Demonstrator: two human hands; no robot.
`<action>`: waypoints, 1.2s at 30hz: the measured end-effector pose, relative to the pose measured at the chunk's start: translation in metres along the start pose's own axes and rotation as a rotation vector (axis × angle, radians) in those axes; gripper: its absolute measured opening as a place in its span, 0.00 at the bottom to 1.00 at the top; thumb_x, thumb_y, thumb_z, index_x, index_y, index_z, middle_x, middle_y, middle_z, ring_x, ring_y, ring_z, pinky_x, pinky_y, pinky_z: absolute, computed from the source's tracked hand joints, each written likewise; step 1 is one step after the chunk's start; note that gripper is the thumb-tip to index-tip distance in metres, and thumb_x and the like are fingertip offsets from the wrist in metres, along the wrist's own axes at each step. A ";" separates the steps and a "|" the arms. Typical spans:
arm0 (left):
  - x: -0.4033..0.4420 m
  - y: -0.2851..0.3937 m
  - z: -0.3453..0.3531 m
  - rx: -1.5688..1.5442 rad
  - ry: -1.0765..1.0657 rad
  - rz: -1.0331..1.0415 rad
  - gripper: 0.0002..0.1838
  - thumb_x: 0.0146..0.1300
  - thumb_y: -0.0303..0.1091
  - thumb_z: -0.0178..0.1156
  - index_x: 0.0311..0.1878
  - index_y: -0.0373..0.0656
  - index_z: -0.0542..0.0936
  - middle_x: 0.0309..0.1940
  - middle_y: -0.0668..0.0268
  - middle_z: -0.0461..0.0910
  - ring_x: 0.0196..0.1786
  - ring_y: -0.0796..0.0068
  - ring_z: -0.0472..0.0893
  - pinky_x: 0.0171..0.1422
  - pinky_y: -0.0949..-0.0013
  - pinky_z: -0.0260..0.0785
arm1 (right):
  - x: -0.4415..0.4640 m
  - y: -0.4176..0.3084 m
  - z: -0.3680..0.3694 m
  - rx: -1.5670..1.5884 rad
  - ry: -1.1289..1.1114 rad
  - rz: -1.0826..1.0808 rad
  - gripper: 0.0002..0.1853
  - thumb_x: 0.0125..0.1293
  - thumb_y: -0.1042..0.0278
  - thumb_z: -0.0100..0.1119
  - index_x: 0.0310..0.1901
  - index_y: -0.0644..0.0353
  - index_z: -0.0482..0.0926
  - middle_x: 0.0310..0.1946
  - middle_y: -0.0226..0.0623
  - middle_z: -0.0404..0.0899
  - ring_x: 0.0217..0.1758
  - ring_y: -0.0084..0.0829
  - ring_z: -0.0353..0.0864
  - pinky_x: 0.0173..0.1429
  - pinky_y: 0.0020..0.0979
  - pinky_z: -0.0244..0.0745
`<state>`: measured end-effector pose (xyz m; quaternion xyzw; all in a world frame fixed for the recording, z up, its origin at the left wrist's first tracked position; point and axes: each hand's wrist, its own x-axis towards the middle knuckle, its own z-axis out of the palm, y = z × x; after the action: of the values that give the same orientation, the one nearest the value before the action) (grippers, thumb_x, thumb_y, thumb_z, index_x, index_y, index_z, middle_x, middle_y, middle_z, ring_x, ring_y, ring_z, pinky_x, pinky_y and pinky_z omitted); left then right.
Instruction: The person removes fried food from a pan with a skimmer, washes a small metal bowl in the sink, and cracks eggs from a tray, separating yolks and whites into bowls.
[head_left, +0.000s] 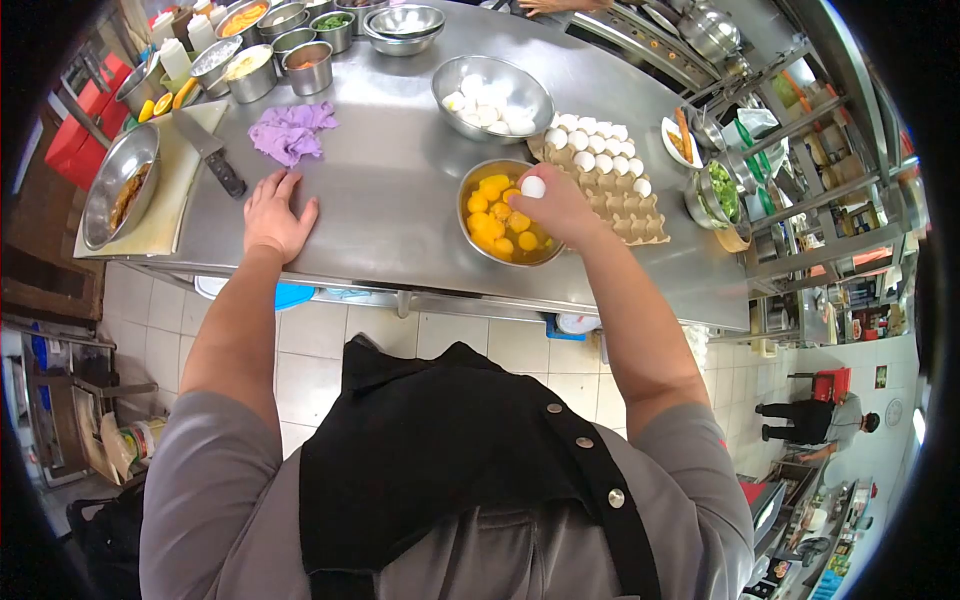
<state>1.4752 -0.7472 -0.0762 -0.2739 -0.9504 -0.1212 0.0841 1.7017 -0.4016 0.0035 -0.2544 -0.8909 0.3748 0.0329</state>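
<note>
Egg (533, 187): white-shelled, in the right hand (563, 206), above the far right part of the yolk bowl (464, 224); whether its shell is cracked cannot be told from here.
Step in hand: judged from how things lie, breaking eggs into the yolk bowl, with this one at the point of being brought over it.
Next move: seems to call for a light, steady hold and a place inside the rim, since a thin shell could splinter among the yolks (496, 225).
Right grip: fingers and thumb drawn together, pinching the egg; the fingertips are partly hidden behind it.
Left grip: the left hand (278, 222) lies palm down on the desk (375, 160), fingers loosely spread, thumb apart, holding nothing; purple cloth (290, 132) is just beyond its fingertips and the knife (208, 150) just beside it.
Yolk bowl: metal, near the desk's front edge, with many yolks in clear liquid.
Carton (625, 206): just right of the yolk bowl, with white eggs in its far cups.
Shell bowl (527, 92): metal, beyond the yolk bowl, holding white rounded pieces that look like shells; whole or broken is hard to tell.
Cutting board (172, 210): at far left, under the knife's blade.
</note>
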 end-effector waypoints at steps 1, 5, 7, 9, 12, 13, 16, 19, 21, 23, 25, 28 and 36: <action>0.000 0.000 0.000 -0.001 0.003 0.000 0.30 0.64 0.53 0.59 0.67 0.52 0.74 0.71 0.62 0.69 0.75 0.60 0.64 0.78 0.54 0.55 | 0.000 -0.001 0.001 -0.048 0.002 -0.003 0.20 0.63 0.58 0.70 0.49 0.61 0.77 0.42 0.42 0.83 0.47 0.35 0.82 0.53 0.36 0.77; 0.000 -0.001 0.002 0.004 0.011 -0.004 0.30 0.64 0.53 0.59 0.67 0.52 0.75 0.71 0.62 0.70 0.75 0.60 0.64 0.78 0.54 0.54 | -0.001 -0.005 0.002 -0.137 -0.012 0.014 0.20 0.65 0.55 0.68 0.49 0.60 0.77 0.44 0.47 0.83 0.49 0.37 0.83 0.54 0.38 0.78; -0.001 -0.002 0.003 -0.004 0.021 0.010 0.30 0.64 0.52 0.59 0.67 0.52 0.74 0.71 0.61 0.69 0.75 0.58 0.64 0.77 0.53 0.55 | -0.001 -0.006 0.003 -0.138 0.001 0.016 0.20 0.65 0.54 0.67 0.49 0.60 0.77 0.44 0.47 0.83 0.48 0.38 0.83 0.54 0.38 0.78; -0.003 -0.002 0.002 -0.011 0.020 0.015 0.30 0.64 0.52 0.59 0.68 0.51 0.74 0.71 0.60 0.69 0.74 0.57 0.64 0.77 0.53 0.56 | -0.002 -0.006 0.004 -0.137 0.005 0.018 0.21 0.65 0.54 0.67 0.50 0.62 0.77 0.44 0.49 0.84 0.49 0.41 0.84 0.54 0.39 0.78; -0.002 -0.001 0.000 -0.015 0.011 0.013 0.30 0.64 0.52 0.59 0.68 0.51 0.74 0.71 0.61 0.69 0.74 0.57 0.64 0.77 0.53 0.56 | -0.001 -0.008 0.003 -0.134 0.005 0.021 0.23 0.65 0.54 0.66 0.52 0.64 0.78 0.45 0.53 0.84 0.50 0.46 0.85 0.54 0.41 0.78; -0.001 -0.002 0.000 -0.013 0.010 0.014 0.30 0.64 0.52 0.59 0.68 0.51 0.74 0.71 0.61 0.69 0.74 0.57 0.64 0.77 0.53 0.56 | -0.001 -0.009 0.003 -0.136 0.006 0.025 0.23 0.65 0.54 0.66 0.52 0.65 0.78 0.44 0.53 0.84 0.50 0.47 0.85 0.54 0.41 0.78; -0.001 -0.001 0.001 -0.009 0.010 0.013 0.30 0.64 0.52 0.59 0.68 0.51 0.74 0.71 0.61 0.69 0.74 0.57 0.64 0.77 0.53 0.55 | 0.000 -0.010 0.003 -0.129 0.001 0.026 0.24 0.66 0.52 0.65 0.53 0.65 0.78 0.45 0.54 0.85 0.50 0.47 0.85 0.55 0.41 0.78; -0.001 -0.002 0.001 -0.005 0.012 0.013 0.31 0.64 0.52 0.59 0.68 0.51 0.74 0.71 0.61 0.69 0.74 0.57 0.64 0.77 0.53 0.55 | 0.000 -0.011 0.003 -0.119 0.002 0.014 0.26 0.68 0.48 0.62 0.53 0.66 0.78 0.45 0.55 0.84 0.51 0.49 0.85 0.56 0.42 0.78; -0.001 -0.003 0.003 -0.004 0.016 0.013 0.31 0.64 0.52 0.59 0.68 0.51 0.74 0.71 0.61 0.69 0.74 0.57 0.64 0.77 0.53 0.55 | 0.002 -0.010 0.003 -0.121 0.008 0.007 0.28 0.69 0.44 0.60 0.53 0.67 0.77 0.46 0.57 0.84 0.52 0.50 0.84 0.57 0.43 0.77; -0.001 -0.003 0.004 -0.005 0.022 0.013 0.31 0.64 0.53 0.60 0.67 0.51 0.74 0.71 0.61 0.69 0.74 0.57 0.64 0.78 0.53 0.55 | 0.005 -0.006 0.004 -0.129 0.018 0.004 0.31 0.70 0.41 0.57 0.54 0.67 0.77 0.47 0.58 0.84 0.53 0.51 0.84 0.58 0.43 0.76; -0.001 -0.002 0.002 -0.013 0.013 0.009 0.30 0.64 0.53 0.60 0.67 0.51 0.74 0.71 0.61 0.69 0.74 0.57 0.64 0.78 0.53 0.55 | 0.006 -0.006 0.004 -0.124 0.010 0.004 0.33 0.71 0.39 0.54 0.55 0.68 0.76 0.47 0.59 0.84 0.55 0.52 0.83 0.59 0.44 0.76; -0.001 -0.001 0.000 -0.018 0.009 0.005 0.30 0.64 0.53 0.60 0.67 0.51 0.74 0.71 0.61 0.69 0.74 0.57 0.64 0.78 0.53 0.55 | 0.006 -0.008 0.001 -0.141 -0.029 0.006 0.35 0.71 0.37 0.52 0.57 0.69 0.75 0.49 0.60 0.83 0.57 0.53 0.82 0.61 0.44 0.75; 0.000 -0.003 0.003 -0.008 0.017 0.007 0.31 0.63 0.53 0.60 0.67 0.51 0.74 0.71 0.61 0.69 0.75 0.57 0.64 0.77 0.52 0.55 | 0.009 -0.024 -0.006 -0.311 -0.080 0.044 0.33 0.74 0.39 0.49 0.59 0.67 0.75 0.53 0.57 0.82 0.58 0.49 0.81 0.63 0.41 0.73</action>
<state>1.4729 -0.7491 -0.0798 -0.2767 -0.9481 -0.1269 0.0916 1.6855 -0.4073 0.0233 -0.2608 -0.9330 0.2426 -0.0508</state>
